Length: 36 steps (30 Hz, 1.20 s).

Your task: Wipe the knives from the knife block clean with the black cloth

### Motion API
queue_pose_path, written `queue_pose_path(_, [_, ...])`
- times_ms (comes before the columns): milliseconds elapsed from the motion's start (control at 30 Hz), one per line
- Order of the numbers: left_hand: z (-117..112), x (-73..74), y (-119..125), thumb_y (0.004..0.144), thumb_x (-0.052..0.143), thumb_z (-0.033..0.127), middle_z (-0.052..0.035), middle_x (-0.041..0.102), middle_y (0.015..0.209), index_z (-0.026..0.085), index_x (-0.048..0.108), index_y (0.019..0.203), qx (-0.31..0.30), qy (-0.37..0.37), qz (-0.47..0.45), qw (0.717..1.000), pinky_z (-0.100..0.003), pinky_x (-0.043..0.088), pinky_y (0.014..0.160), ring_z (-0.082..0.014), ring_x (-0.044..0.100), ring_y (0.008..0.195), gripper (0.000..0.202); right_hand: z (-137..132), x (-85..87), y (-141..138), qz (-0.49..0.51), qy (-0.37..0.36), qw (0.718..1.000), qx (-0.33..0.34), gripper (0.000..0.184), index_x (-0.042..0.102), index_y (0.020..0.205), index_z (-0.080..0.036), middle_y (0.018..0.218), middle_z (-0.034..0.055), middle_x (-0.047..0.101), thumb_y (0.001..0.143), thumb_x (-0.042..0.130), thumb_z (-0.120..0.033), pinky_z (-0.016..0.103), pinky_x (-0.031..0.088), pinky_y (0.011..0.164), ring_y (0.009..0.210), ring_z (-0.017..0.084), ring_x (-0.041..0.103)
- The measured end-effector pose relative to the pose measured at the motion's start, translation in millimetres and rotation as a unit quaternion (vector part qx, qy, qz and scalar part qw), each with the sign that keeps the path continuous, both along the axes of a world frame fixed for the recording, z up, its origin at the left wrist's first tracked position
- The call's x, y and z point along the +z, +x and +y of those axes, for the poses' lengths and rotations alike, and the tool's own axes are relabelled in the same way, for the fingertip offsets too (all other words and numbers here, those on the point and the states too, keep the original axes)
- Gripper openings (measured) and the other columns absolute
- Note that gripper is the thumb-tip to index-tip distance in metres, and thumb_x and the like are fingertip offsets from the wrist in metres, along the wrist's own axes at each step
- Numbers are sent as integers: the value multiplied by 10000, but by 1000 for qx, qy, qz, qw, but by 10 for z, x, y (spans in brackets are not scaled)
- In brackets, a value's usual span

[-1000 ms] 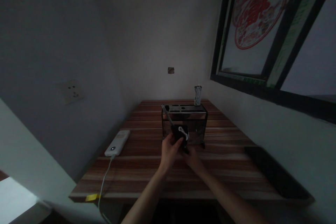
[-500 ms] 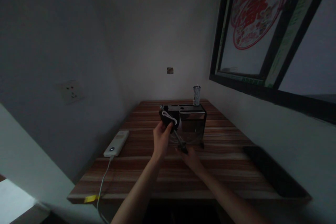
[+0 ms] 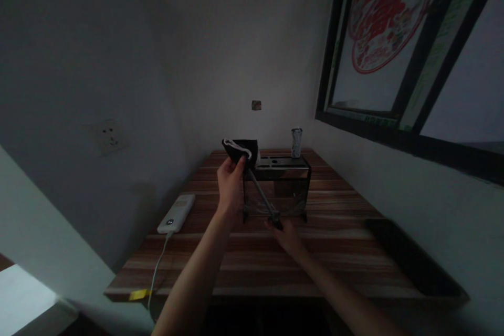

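My left hand (image 3: 230,181) pinches a folded black cloth (image 3: 240,149) with a white edge, wrapped round the upper part of a long, thin grey tool (image 3: 260,191). My right hand (image 3: 285,233) is closed on the tool's dark handle, low over the table. Whether the shaft is a narrow knife blade or a sharpening rod is too dark to tell; the cloth hides its tip. Just behind the tool stands a clear-sided holder (image 3: 291,174) with a dark slotted top, like a knife block. On its right end is a small shiny, glass-like object (image 3: 296,143).
A white power bank (image 3: 177,213) with a white cable (image 3: 159,260) lies at the left of the wood-grained table (image 3: 334,252). Yellow tape (image 3: 139,294) marks the front left edge. A flat black object (image 3: 409,254) rests at the right, under a window frame (image 3: 362,123).
My left hand and the cloth have moved up and to the left along the tool, baring more of its grey shaft. My right hand has stayed nearly still.
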<state>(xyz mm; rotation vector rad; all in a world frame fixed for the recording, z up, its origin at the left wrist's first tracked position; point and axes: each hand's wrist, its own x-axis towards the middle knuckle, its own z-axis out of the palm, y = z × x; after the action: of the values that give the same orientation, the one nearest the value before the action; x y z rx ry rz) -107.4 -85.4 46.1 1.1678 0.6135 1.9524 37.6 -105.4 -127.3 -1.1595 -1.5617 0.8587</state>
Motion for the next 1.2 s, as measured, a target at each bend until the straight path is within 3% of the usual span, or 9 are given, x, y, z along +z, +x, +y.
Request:
queue_pose_path(200, [-30, -96, 19, 715, 656, 337, -8, 661, 799, 136, 663, 876, 24, -1, 26, 999, -174, 409, 663, -96, 577, 703, 258, -2, -11, -7, -7, -6, 1000, -13, 365, 673, 737, -136, 667, 38, 645, 718, 580, -488, 286, 451, 609, 675, 207, 590])
queue_pose_path(733, [-207, -467, 252, 718, 646, 355, -26, 665, 770, 134, 642, 870, 13, -43, 61, 997, -187, 436, 642, -127, 592, 700, 268, -18, 15, -10, 31, -11, 999, -10, 318, 653, 734, -144, 672, 38, 652, 711, 584, -453, 297, 455, 630, 669, 209, 602])
queue_pose_path(1200, [-250, -800, 328, 696, 655, 301, -54, 689, 871, 138, 635, 907, -45, -95, 117, 988, -228, 475, 704, -178, 630, 828, 267, -13, 32, 6, 34, -1, 999, -6, 360, 653, 748, -145, 704, 48, 651, 733, 570, -495, 314, 459, 645, 707, 225, 594])
